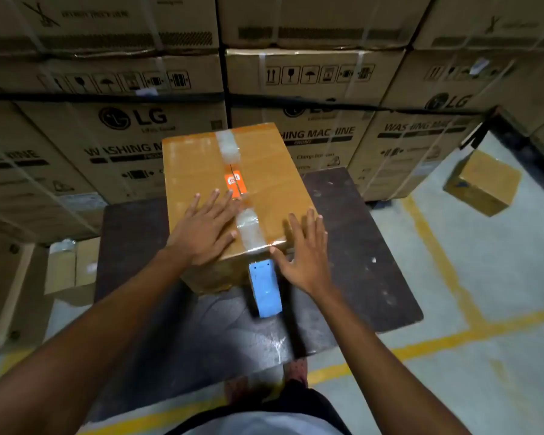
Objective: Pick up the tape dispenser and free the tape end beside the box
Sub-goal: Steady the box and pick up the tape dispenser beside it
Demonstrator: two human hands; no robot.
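Note:
A brown cardboard box (201, 164) stands on a dark table (358, 246), with clear tape and an orange label along its top seam. My left hand (203, 230) lies flat on the box's near top, fingers spread. My right hand (303, 255) is open at the box's near right corner, fingers spread, thumb by the taped edge. A light blue flat object (266, 290) lies on the table against the box's near side, just left of my right hand; whether it is the tape dispenser I cannot tell. No tape roll is plainly visible.
Stacked washing machine cartons (314, 86) wall off the far side and the left. A small cardboard box (481, 183) sits on the floor at right. An open carton (69, 268) stands left of the table. Yellow lines (437, 240) mark the grey floor.

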